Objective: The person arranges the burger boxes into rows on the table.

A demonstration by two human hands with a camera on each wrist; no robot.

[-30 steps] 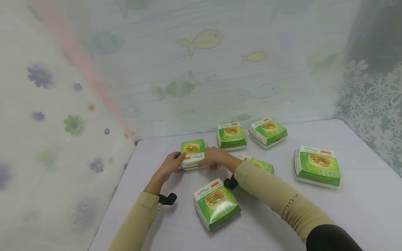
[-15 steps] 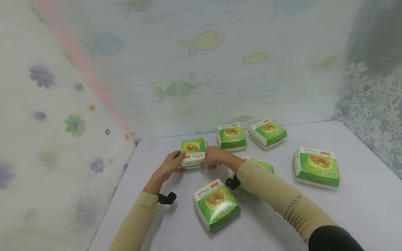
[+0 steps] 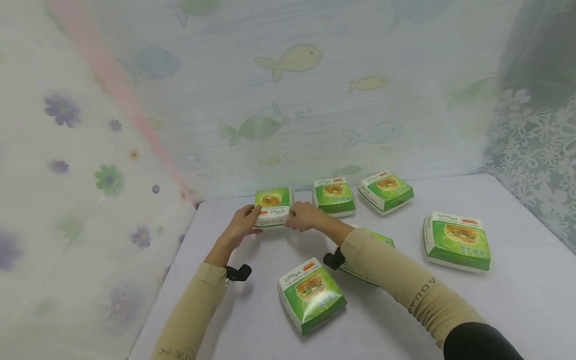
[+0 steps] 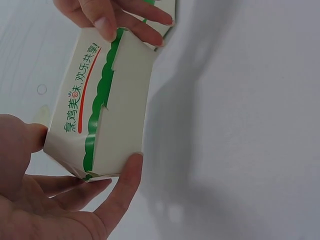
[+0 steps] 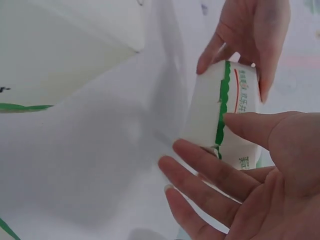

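Observation:
A green and white burger box is held between two hands at the table's back left. The left hand grips its left end, thumb on the near top edge; in the left wrist view the left hand's fingers reach round the end of the box. At the other end the right hand pinches the near right corner. In the right wrist view the right hand's thumb lies on the side of the box, with several fingers spread below. The box appears lifted, a shadow under it.
Two similar boxes stand at the back, one box at the right and one box at the front. Another box is partly hidden under the right forearm. A patterned curtain hangs behind the white table.
Both hands have moved the held box slightly back and to the left, and it looks raised. The other boxes have not moved.

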